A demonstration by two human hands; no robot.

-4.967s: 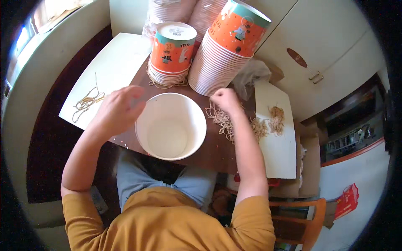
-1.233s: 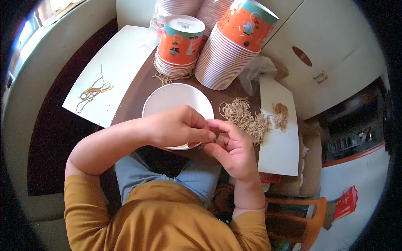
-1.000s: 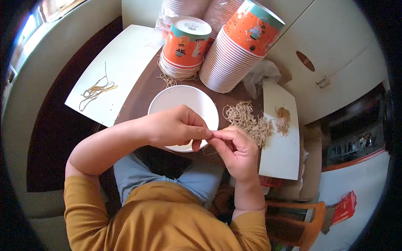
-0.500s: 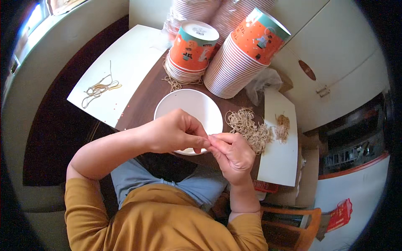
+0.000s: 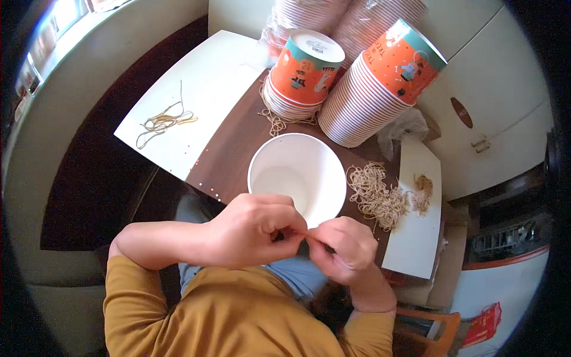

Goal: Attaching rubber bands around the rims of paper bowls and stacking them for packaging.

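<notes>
My left hand point(image 5: 256, 229) and my right hand point(image 5: 344, 249) meet fingertip to fingertip just below the near rim of a white paper bowl point(image 5: 324, 172). Both pinch a thin tan rubber band point(image 5: 303, 234), most of it hidden by the fingers. The bowl stands upright on the brown table point(image 5: 229, 152) and looks empty. A loose pile of tan rubber bands point(image 5: 376, 193) lies to the right of the bowl, about a hand's width from my right hand.
Two stacks of orange paper cups point(image 5: 303, 71) point(image 5: 380, 83) stand behind the bowl, with a few bands at the left stack's foot. A white sheet point(image 5: 196, 89) at the left carries a few bands point(image 5: 160, 122). Another white sheet point(image 5: 416, 238) lies at the right.
Five seconds ago my left hand was at the bowl's rim and my right hand at the band pile. Both have come together below the bowl and have stayed pinched there for the last second.
</notes>
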